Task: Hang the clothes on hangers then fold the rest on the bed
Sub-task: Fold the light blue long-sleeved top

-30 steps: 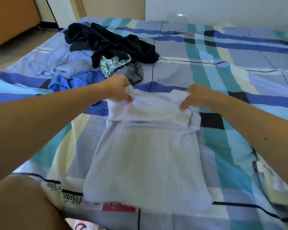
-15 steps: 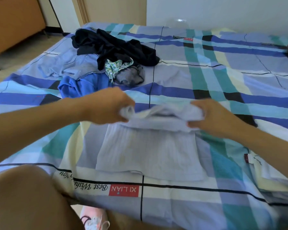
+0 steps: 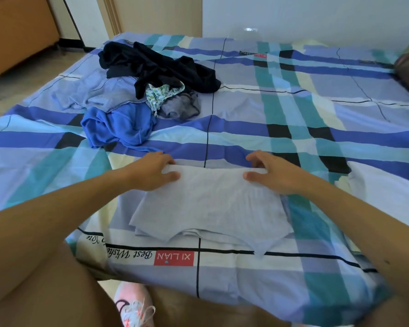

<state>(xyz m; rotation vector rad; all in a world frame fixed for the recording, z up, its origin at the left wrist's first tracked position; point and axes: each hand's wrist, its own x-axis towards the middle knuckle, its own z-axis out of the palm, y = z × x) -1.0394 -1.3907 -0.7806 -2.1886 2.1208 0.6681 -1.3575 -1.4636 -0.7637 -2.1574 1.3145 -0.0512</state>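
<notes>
Left hand (image 3: 155, 172) and right hand (image 3: 273, 175) have their fingers grasping the far fold of the pale blue shirt (image 3: 210, 208) on the bed (image 3: 316, 128); a clothes pile (image 3: 147, 90) lies beyond the shirt.

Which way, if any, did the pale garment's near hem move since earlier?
Yes: the hem drew back toward the far side, off the red label.

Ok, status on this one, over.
Left hand, right hand pinch pale shirt at far fold. Shirt folded flat on bed. Clothes pile beyond, apart.

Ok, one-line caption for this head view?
Left hand and right hand hold the folded pale shirt on the bed, clothes pile beyond.
</notes>
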